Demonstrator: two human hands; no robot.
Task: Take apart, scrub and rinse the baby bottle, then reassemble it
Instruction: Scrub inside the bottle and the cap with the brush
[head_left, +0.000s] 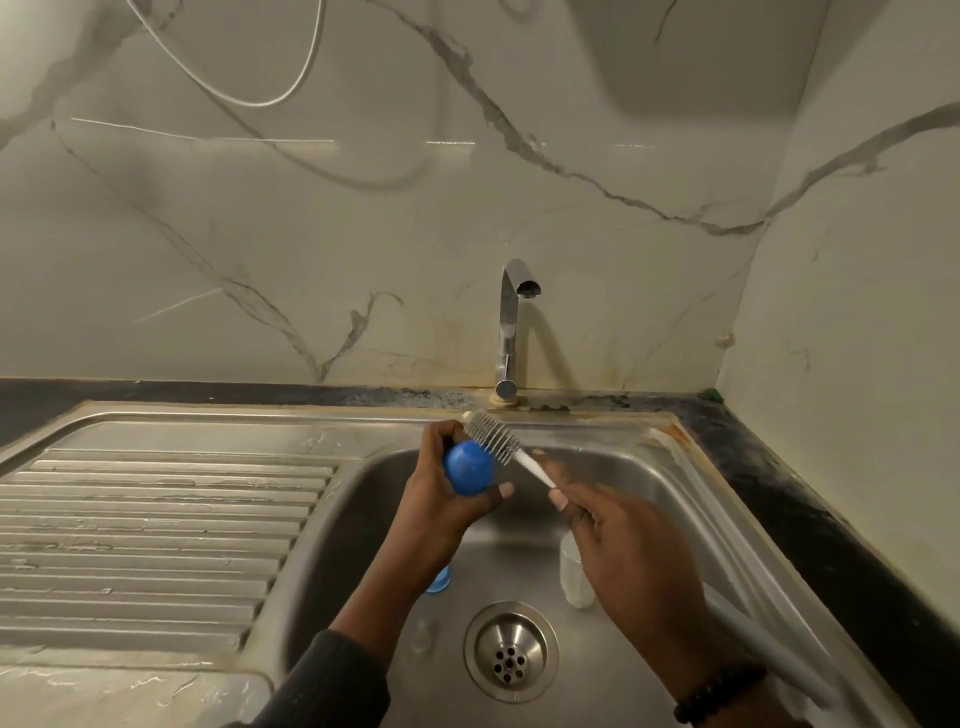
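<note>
My left hand (441, 499) grips a round blue bottle cap (469, 467) above the sink basin. My right hand (613, 540) pinches the white handle of a bottle brush (493, 435), whose grey bristle head lies against the far side of the cap. On the basin floor under my right hand stands the clear bottle body (574, 577). A blue ring piece (440, 581) peeks out from under my left wrist. A clear teat-like part (422, 635) lies faintly beside my left forearm.
The steel sink (363, 499) has a round drain (510, 652) at the front and a ribbed draining board (156, 530) on the left. A chrome tap (511, 332) stands behind, not running. A grey hose (769, 644) runs along the basin's right side.
</note>
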